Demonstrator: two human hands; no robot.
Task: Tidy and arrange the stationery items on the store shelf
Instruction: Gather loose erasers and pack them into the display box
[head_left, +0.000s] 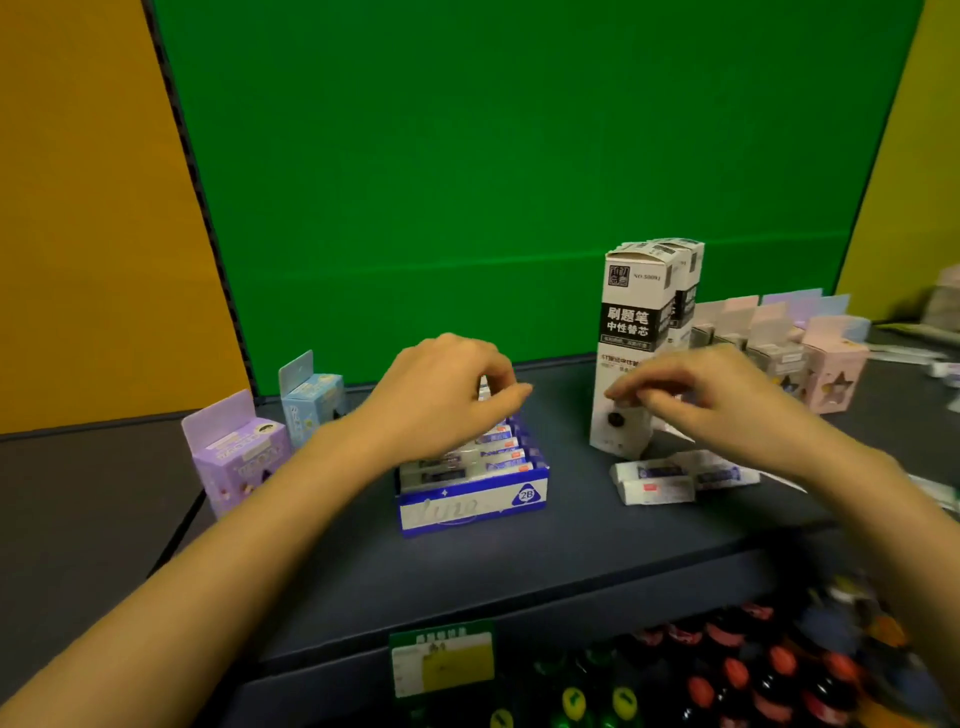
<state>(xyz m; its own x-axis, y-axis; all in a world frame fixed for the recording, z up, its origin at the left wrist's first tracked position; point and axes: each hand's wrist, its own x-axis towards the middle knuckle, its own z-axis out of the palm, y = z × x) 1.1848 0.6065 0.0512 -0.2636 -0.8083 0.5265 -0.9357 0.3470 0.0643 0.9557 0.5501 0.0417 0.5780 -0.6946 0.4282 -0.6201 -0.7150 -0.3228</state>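
Price tag (441, 662) sat at 6 o'clock on shelf (597, 540) edge. 2B eraser tray (470, 506) dead centre, loose erasers (657, 486) at its 3 o'clock. Left hand (441, 395) was over tray, fingertips pinched on eraser (484, 391) in back row. Right hand (727, 400) was curled beside tall refill boxes (631, 322) at 1 o'clock; couldn't tell its grip. Purple box (239, 457) stood at 9.

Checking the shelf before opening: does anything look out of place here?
Yes: several wrapped erasers lie loose on the shelf by the tall white box, outside the blue tray holding the others.
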